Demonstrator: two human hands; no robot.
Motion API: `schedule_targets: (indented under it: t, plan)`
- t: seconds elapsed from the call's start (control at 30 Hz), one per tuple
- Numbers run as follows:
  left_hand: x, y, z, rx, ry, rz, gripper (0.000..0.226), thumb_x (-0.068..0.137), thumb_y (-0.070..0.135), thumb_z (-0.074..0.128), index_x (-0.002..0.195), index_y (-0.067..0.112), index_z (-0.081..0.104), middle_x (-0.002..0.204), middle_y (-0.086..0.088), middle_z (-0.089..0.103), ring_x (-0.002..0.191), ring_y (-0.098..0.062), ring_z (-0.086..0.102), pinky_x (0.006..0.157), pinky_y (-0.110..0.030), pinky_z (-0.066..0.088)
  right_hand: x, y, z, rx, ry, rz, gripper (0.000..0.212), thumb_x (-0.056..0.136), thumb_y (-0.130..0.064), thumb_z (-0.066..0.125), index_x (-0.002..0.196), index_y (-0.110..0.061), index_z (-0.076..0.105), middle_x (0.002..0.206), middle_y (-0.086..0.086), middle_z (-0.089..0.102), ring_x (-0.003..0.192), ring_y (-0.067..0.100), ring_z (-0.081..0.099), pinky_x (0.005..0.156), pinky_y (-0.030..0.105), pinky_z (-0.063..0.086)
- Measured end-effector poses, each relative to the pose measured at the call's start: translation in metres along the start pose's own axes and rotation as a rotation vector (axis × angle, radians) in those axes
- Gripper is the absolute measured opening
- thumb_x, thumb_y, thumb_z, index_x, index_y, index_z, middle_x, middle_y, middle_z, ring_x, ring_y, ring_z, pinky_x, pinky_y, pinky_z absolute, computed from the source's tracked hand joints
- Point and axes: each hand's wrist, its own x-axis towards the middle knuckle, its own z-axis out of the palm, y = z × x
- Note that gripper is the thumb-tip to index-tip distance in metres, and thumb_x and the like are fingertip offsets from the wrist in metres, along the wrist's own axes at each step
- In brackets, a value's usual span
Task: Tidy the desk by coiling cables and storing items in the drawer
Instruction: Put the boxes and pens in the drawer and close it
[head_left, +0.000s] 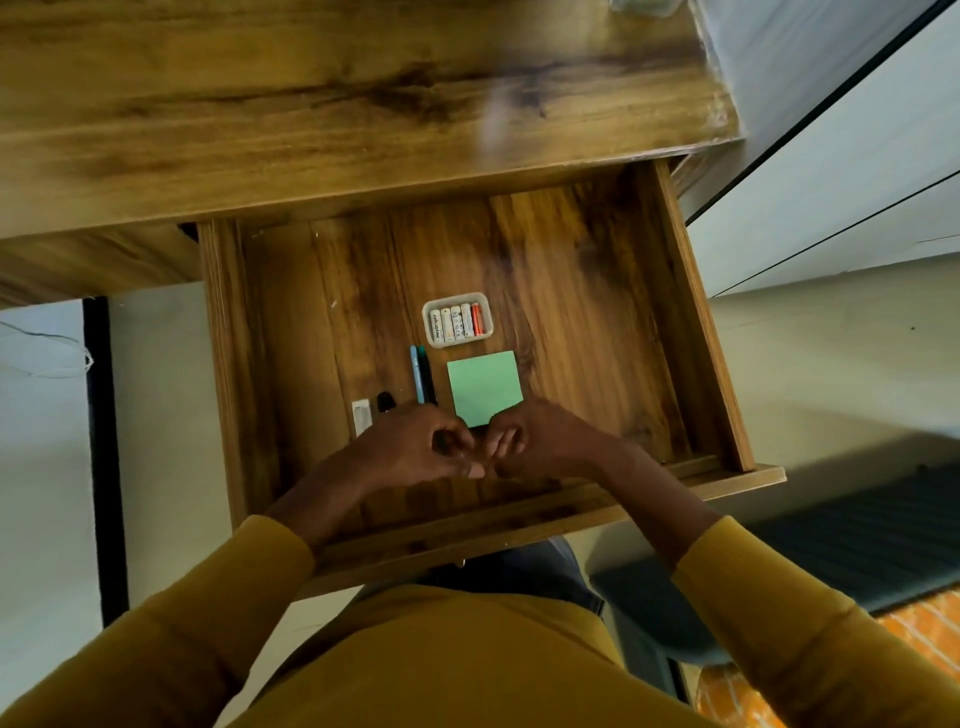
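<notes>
setting things down inside the open drawer (691, 312) looks like the step in hand, and it goes best with both hands kept low over the drawer floor and moved slowly, so the neat rows already there are not knocked.

from the left: a small white item (361, 415) lies near the drawer's left side, with a black marker (385, 401) just beside it. next come two pens (422, 379) lying side by side. the left hand (415, 447) hovers just in front of these, fingers curled in; whether it pinches something small i cannot tell, since nothing shows between the fingers. the right hand (530, 441) sits knuckle to knuckle against it, also curled, covering the near corner of the green pad (484, 387); what it holds, if anything, i cannot tell. behind the pad sits a tray (457, 323) of batteries.

no cable shows in or near the drawer, so any coil is either hidden in the hands or elsewhere.

for room: the right half of the drawer floor lies bare up to the right wall, and the back strip under the desk (311, 130) edge is free too. the front rail lies under both wrists, so lifting clear before drawing back avoids a bump.
</notes>
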Motion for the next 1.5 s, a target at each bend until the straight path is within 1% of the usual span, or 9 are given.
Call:
schedule_targets:
  t: [0.2,0.27,0.37,0.5,0.57,0.8,1.13,1.3,1.5]
  plan:
    - [-0.01,-0.01,0.016,0.08,-0.127,0.017,0.045,0.075,0.06,0.085,0.111,0.035,0.077,0.108,0.02,0.073,0.099,-0.002,0.067,0.091,-0.037,0.06,-0.007,0.003,0.008,-0.014,-0.224,-0.054,0.024,0.083,-0.033,0.085,0.103,-0.023,0.077,0.1,-0.01,0.075,0.093,0.005,0.07,0.089,0.031,0.058]
    - [-0.012,-0.015,0.023,0.089,-0.147,-0.003,0.047,0.073,0.063,0.085,0.111,0.037,0.077,0.108,0.021,0.073,0.1,-0.002,0.066,0.092,-0.037,0.06,-0.01,0.005,0.011,-0.07,-0.252,-0.052,0.026,0.085,-0.036,0.084,0.106,-0.024,0.076,0.106,-0.011,0.073,0.097,0.004,0.067,0.086,0.023,0.054]
    - [-0.013,-0.02,0.033,0.122,-0.16,-0.039,0.051,0.072,0.068,0.083,0.112,0.037,0.075,0.111,0.02,0.071,0.102,-0.004,0.065,0.091,-0.038,0.06,-0.014,0.012,0.016,-0.111,-0.234,-0.02,0.027,0.087,-0.042,0.08,0.109,-0.029,0.074,0.11,-0.016,0.068,0.101,0.001,0.061,0.086,0.022,0.046]
    - [-0.014,-0.028,0.037,0.154,-0.142,-0.062,0.055,0.075,0.067,0.081,0.117,0.032,0.073,0.118,0.014,0.069,0.104,-0.006,0.063,0.09,-0.033,0.058,-0.012,0.019,0.021,-0.197,-0.221,0.001,0.023,0.09,-0.044,0.075,0.11,-0.034,0.071,0.111,-0.016,0.067,0.103,0.007,0.062,0.095,0.034,0.052]
    - [-0.015,-0.034,0.037,0.189,-0.12,-0.075,0.06,0.072,0.074,0.078,0.116,0.033,0.071,0.119,0.013,0.067,0.105,-0.007,0.061,0.087,-0.031,0.056,-0.011,0.021,0.021,-0.204,-0.23,0.004,0.023,0.091,-0.045,0.073,0.111,-0.035,0.07,0.114,-0.014,0.067,0.105,0.009,0.062,0.097,0.037,0.053]
    - [-0.019,-0.031,0.036,0.305,-0.052,-0.066,0.061,0.072,0.079,0.074,0.112,0.033,0.07,0.111,0.013,0.066,0.1,-0.007,0.059,0.08,-0.029,0.053,-0.012,0.021,0.02,-0.164,-0.221,-0.008,0.026,0.091,-0.041,0.076,0.113,-0.03,0.071,0.116,-0.011,0.068,0.106,0.01,0.062,0.097,0.037,0.053]
    - [-0.006,-0.025,0.009,0.267,-0.017,-0.064,0.047,0.073,0.071,0.08,0.097,0.031,0.073,0.098,0.014,0.066,0.091,-0.007,0.061,0.077,-0.031,0.057,0.005,0.017,0.003,-0.154,-0.161,-0.018,0.021,0.09,-0.039,0.076,0.109,-0.03,0.073,0.11,-0.012,0.07,0.104,0.009,0.063,0.095,0.04,0.055]
    - [0.006,-0.022,-0.009,0.28,0.038,-0.075,0.049,0.071,0.072,0.081,0.099,0.032,0.071,0.099,0.013,0.066,0.091,-0.008,0.062,0.075,-0.029,0.056,0.023,0.011,-0.013,-0.199,-0.126,-0.018,0.021,0.088,-0.039,0.077,0.107,-0.03,0.075,0.108,-0.012,0.072,0.103,0.009,0.064,0.094,0.041,0.055]
    - [0.02,-0.017,-0.034,0.306,0.055,-0.072,0.046,0.07,0.072,0.081,0.092,0.032,0.071,0.094,0.013,0.065,0.088,-0.008,0.061,0.074,-0.03,0.056,0.04,0.0,-0.03,-0.217,-0.073,-0.031,0.017,0.089,-0.029,0.078,0.105,-0.024,0.078,0.106,-0.008,0.073,0.101,0.011,0.065,0.093,0.038,0.056]
